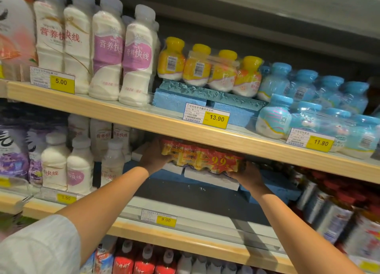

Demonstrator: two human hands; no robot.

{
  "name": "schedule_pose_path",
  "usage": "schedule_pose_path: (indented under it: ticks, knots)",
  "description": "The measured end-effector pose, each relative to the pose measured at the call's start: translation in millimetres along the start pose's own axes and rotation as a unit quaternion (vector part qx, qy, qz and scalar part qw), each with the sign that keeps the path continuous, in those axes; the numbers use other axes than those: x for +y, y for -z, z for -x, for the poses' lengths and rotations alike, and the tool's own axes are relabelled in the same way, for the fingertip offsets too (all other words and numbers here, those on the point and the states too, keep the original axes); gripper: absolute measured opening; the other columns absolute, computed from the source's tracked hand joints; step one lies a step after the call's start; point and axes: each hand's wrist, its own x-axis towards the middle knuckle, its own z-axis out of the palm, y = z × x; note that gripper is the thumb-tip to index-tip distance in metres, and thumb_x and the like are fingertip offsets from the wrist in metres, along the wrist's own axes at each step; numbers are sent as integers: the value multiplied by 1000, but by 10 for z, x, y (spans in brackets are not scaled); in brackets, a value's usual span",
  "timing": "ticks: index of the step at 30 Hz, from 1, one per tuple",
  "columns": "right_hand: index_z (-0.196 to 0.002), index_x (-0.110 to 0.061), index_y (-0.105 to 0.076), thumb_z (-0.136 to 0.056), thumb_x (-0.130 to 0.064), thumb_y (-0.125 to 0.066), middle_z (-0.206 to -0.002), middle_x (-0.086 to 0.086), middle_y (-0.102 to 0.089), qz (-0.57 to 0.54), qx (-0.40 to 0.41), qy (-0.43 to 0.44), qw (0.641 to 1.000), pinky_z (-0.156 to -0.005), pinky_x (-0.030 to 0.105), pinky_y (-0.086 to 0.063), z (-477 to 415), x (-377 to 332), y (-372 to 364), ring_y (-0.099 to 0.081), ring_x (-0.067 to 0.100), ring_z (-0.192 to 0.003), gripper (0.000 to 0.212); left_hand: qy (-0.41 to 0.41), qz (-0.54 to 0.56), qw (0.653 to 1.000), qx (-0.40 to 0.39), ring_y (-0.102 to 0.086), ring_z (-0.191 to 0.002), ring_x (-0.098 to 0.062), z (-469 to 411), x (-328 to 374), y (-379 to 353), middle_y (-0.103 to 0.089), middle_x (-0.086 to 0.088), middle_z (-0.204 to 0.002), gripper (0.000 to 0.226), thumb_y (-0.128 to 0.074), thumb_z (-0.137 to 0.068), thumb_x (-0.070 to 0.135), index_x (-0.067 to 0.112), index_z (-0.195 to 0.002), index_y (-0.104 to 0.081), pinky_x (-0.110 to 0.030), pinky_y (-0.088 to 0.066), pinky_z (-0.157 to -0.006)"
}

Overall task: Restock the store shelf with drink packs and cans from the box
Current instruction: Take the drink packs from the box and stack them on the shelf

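Red-and-gold drink pack (202,157) (one, marked 9.9) sits between two hands under the upper shelf's (144,121) front edge. Left hand (153,156) clamps its left end, right hand (247,174) its right end, above two white foam blocks (209,178).

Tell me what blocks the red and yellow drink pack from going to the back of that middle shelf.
Nothing visible blocks it. The left hand and right hand hold the drink pack by its ends over white foam blocks, with no goods in that gap. The upper shelf board hangs close above, and the back is too dark to check.
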Motion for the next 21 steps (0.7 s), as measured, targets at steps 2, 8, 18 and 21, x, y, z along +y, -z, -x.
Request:
schedule_pose_path:
  ticks: [2,8,18,21]
  knots:
    - [-128,-14,-58,-72,-25,-88,-126,9,-66,-11,0,-3,1000,-92,37,-50,93,-21,13,-62,30,-117,65,-17,2,1000,-3,-49,-130,-27,41,5,22,-55,-7,-136,71,-79,-78,28,19,-138,-42,-48,-40,-109]
    - [-138,-11,-49,-78,-25,-84,-136,12,-59,23,3,-20,1000,-92,31,-41,325,-116,39,-55,34,-125,71,13,-5,1000,-23,-51,-126,-28,183,43,70,-56,-8,-132,67,-81,-77,31,19,-132,-46,-43,-43,-104]
    - [-153,-9,-28,-81,-41,-80,-154,14,-41,100,-19,-116,988,-101,36,-43,917,-378,10,-44,33,-137,94,99,-21,992,-74,-41,-137,-32,590,45,200,-37,-9,-153,93,-80,-78,39,21,-151,-25,-42,-40,-108]
    - [-131,-9,-52,-82,-38,-80,-119,16,-63,95,-19,-139,986,-70,31,-43,1126,-480,-22,-64,26,-100,64,91,-31,992,-82,-52,-124,-34,814,64,295,-45,-11,-145,88,-76,-82,42,19,-150,-25,-38,-49,-91]
